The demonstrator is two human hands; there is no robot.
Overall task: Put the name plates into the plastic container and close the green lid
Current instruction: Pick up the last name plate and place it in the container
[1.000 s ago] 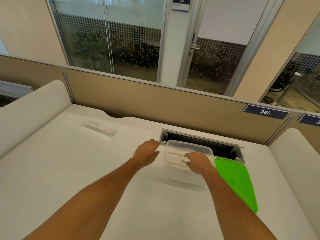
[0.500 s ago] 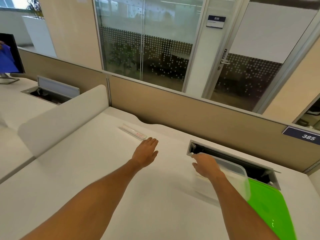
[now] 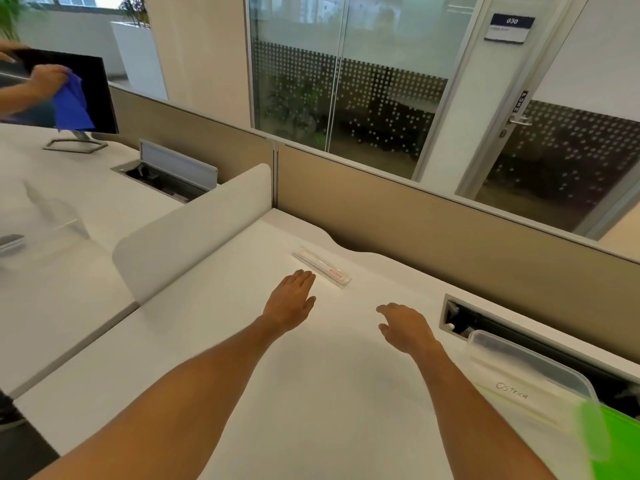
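A clear name plate with a small red label lies on the white desk near the back partition. My left hand is flat and open just in front of it, fingertips close to its near edge. My right hand hovers open over the desk, empty, between the name plate and the clear plastic container. The container stands at the right by the cable slot, with handwriting on its side. The green lid lies beside it at the lower right corner, partly cut off.
An open cable slot is sunk into the desk behind the container. A beige partition runs along the back and a white divider on the left. On the neighbouring desk another person's hand wipes a monitor with a blue cloth.
My right hand has let go of the container and moved left over the desk. My left hand has reached further toward the name plate. The view has swung left.
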